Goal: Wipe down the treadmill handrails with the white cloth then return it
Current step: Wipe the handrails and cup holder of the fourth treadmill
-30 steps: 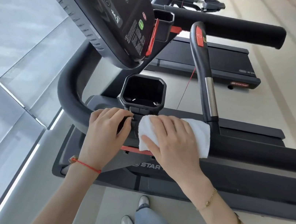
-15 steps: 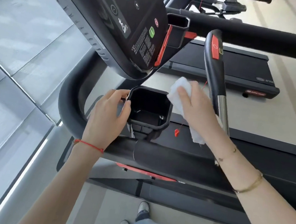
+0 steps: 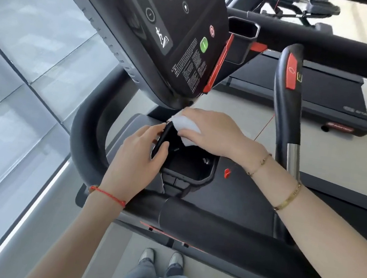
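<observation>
Both hands at cup holder [image 3: 188,163] now — right hand [image 3: 212,131] lowered, clutching white cloth [image 3: 185,126]; left hand [image 3: 138,156] grips rim.

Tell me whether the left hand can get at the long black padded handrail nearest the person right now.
Probably yes. The left hand grips the black cup holder's rim, and the long black padded handrail lies just under that wrist with nothing lying between them; it would only have to let go.

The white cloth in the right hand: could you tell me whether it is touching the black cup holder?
Touching. In the head view, the white cloth under the right hand lies over the far rim of the cup holder.
</observation>
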